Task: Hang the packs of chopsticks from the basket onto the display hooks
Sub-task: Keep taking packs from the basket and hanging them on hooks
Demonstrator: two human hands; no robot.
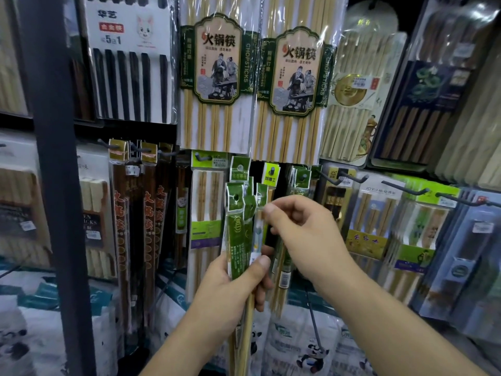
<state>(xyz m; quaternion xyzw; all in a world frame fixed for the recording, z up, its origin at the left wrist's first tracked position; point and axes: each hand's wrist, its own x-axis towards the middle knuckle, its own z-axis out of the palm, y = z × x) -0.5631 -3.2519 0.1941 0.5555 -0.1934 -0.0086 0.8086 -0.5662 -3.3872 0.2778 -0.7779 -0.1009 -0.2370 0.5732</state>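
Left hand [238, 283] grips green packs [238, 229] upright. Right hand [301, 229] pinches one pack's top, below a hook [273, 169].

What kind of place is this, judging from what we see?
Probably a shop's kitchenware display: chopstick packs hang in rows on hooks, and one carries a price sticker. The left hand holds green packs; the right hand pinches the top of one.

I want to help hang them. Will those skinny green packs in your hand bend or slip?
Probably stiff lengthwise: the green packs stand upright above the left hand. Shiny wrap looks slippery. Top tabs may flop; the right hand pinches one.
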